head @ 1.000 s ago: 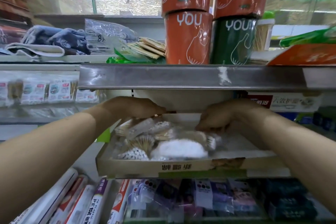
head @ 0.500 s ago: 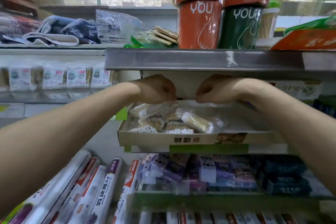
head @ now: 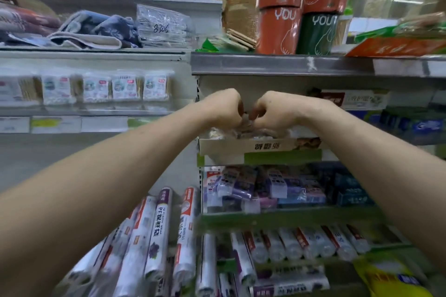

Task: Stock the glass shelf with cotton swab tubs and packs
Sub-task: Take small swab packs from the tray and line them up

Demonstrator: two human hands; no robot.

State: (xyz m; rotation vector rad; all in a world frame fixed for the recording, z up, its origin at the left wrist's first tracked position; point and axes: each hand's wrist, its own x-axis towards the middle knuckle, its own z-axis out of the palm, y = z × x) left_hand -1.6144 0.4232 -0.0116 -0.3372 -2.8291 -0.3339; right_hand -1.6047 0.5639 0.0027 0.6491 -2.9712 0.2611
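Under the metal shelf edge [head: 265, 64], above a cardboard tray [head: 260, 146], the 2 hands meet knuckle to knuckle. The left hand [head: 224, 108] and right hand [head: 272, 111] both have curled fingers pinching the crinkled top of a clear plastic bag [head: 246, 119]. Cotton swab packs [head: 255, 132] lie in the tray just below, partly hidden by its front wall.

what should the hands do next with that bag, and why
Probably pull the hands apart to tear the bag open. The left hand and right hand meet knuckle to knuckle, fingers curled, seemingly pinching the clear bag's top. The bag sits in the tray; blur hides whether it is already open.
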